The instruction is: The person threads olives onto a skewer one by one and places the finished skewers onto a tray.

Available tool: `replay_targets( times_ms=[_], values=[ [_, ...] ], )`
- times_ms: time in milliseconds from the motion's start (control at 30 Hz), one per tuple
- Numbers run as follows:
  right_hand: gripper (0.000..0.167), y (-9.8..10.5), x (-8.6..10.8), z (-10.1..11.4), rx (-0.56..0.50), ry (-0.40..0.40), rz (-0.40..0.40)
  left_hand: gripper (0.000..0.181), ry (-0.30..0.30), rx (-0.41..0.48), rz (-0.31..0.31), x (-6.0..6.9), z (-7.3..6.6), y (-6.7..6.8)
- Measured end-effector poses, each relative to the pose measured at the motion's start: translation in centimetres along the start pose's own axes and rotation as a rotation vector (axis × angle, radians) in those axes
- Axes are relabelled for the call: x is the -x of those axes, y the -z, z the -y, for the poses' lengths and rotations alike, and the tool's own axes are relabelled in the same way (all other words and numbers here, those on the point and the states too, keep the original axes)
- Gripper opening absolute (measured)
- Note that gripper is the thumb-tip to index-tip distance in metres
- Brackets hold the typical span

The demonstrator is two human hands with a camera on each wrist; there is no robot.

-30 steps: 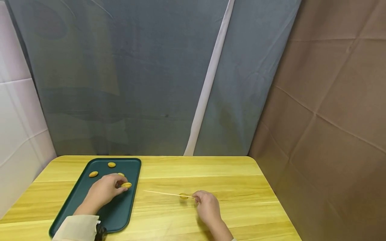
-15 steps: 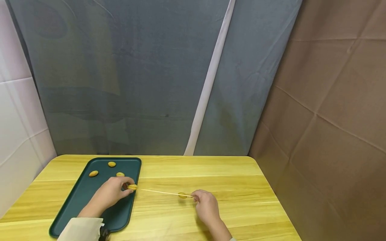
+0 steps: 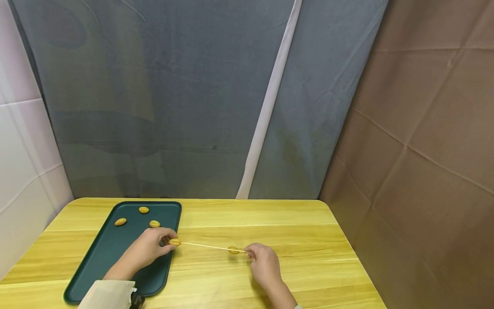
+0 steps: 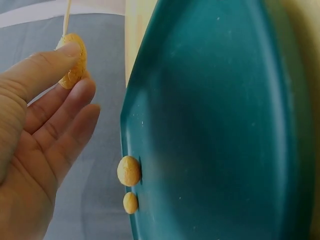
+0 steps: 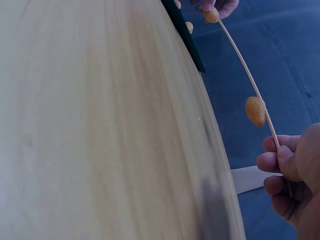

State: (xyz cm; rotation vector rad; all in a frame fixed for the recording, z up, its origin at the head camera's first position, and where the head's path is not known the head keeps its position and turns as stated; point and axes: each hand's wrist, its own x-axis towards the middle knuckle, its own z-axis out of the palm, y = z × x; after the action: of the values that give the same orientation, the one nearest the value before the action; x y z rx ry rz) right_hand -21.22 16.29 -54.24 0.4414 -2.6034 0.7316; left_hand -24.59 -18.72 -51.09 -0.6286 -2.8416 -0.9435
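My right hand pinches a thin wooden skewer near its right end. One small oval golden bun sits on the skewer, a short way beyond those fingers. Over the tray's right edge, my left hand holds another such bun between thumb and fingers. The skewer's far tip meets this bun's side; how deep it goes is hidden. Below and beside the left hand lies the dark green tray, with a bun just past the knuckles.
Two more buns, a back one and a left one, lie on the tray's far part. The wooden table extends right of the tray. A grey cloth hangs behind, a brown cloth at the right.
My left hand has carried its bun rightward from above the tray to the skewer's tip, so the gap between them has closed. The right hand and skewer have barely moved.
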Motion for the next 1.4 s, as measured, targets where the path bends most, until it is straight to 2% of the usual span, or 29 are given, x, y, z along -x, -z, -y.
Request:
replay_targets(
  times_ms=[267,467,667,1133,1233,1400],
  values=[
    [0.022,-0.25,0.29,-0.2,0.007,0.004,0.0,0.021,-0.011,0.028,0.009,-0.01,0.07,-0.39],
    [0.022,-0.31,0.34,0.16,0.009,0.017,-0.001,0.021,-0.058,0.03,0.006,0.1,0.1,-0.35],
    [0.03,-0.37,0.28,0.39,0.037,0.029,-0.013,0.021,-0.105,0.031,-0.015,0.17,0.22,-0.39],
    [0.036,-0.55,0.18,0.48,0.001,0.053,0.001,0.019,-0.153,0.026,-0.022,0.31,-0.03,-0.62],
    [0.031,-0.58,0.12,0.32,-0.028,0.045,0.026,0.019,-0.162,0.025,-0.028,0.27,0.01,-0.64],
    [0.011,-0.62,0.08,-0.07,-0.062,0.051,0.031,0.019,-0.18,0.029,-0.035,0.24,0.08,-0.64]
  ],
)
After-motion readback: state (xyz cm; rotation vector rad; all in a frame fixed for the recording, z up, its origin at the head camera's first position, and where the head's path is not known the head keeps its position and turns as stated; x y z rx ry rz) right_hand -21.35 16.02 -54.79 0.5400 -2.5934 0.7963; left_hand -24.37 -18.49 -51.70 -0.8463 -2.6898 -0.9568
